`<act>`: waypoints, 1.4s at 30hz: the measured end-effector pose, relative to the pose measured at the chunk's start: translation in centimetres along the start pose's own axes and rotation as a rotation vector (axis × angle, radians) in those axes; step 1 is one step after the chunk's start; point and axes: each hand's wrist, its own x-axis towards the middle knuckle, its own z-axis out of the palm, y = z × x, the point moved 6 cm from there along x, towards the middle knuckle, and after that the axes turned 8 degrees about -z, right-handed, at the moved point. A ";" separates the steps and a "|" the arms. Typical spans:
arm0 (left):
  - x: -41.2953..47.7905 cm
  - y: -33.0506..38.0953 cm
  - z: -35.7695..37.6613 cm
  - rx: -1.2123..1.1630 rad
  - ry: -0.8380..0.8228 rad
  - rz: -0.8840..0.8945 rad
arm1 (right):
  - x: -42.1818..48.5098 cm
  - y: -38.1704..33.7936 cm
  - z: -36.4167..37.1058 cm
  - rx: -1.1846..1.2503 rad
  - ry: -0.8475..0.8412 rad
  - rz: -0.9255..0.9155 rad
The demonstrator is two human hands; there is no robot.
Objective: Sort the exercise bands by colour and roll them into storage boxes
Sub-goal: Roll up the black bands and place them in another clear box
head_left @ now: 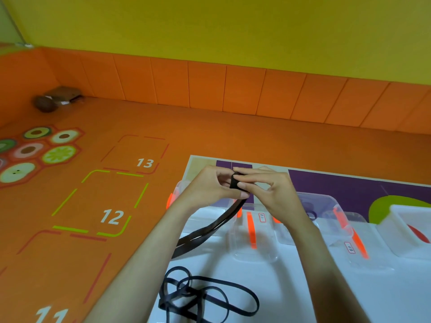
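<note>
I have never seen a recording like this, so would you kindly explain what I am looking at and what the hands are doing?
There is no machine here: the grips are a person's own bare hands. The single picture comes from a camera worn on the person's head, looking forward and down, so the arms reach in from the bottom. The left hand and right hand together pinch the rolled-up end of a dark band, whose long tail trails down to the white table. A second dark band lies loose and tangled near the bottom edge. Beyond the hands stand clear storage boxes with orange clasps. Around the table is an orange floor marked with numbers.
</note>
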 end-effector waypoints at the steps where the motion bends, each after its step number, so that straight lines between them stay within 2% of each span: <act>1: -0.1 -0.1 0.3 -0.036 -0.004 -0.004 | 0.0 0.2 0.0 0.029 0.008 0.020; 9: -0.2 -0.7 0.6 -0.070 0.039 0.015 | -2.1 1.4 1.0 0.308 0.262 0.149; 13: -0.5 -0.7 0.9 -0.074 0.113 0.045 | -2.5 2.1 1.6 0.317 0.258 0.158; 17: -0.4 -0.8 0.6 -0.198 0.148 0.046 | -3.1 2.6 2.1 0.402 0.188 0.154; 22: 0.2 -1.3 0.4 -0.303 0.202 0.032 | -5.0 3.3 4.5 0.638 0.295 0.280; 27: 0.4 -1.9 1.1 -0.338 0.195 0.029 | -4.0 3.0 4.2 0.637 0.492 0.259; 33: 0.3 -1.3 1.8 -0.534 0.122 -0.057 | -2.5 2.6 2.4 0.451 0.477 0.162; 35: 0.4 -1.4 1.3 -0.481 0.177 -0.016 | -2.4 2.5 2.0 0.396 0.440 0.123; 37: 0.2 -0.6 0.8 -0.304 0.205 0.022 | -2.9 2.8 1.5 0.369 0.404 0.100; 42: 0.4 1.2 -0.9 0.161 0.054 0.059 | -3.4 3.3 -0.2 0.294 0.313 0.076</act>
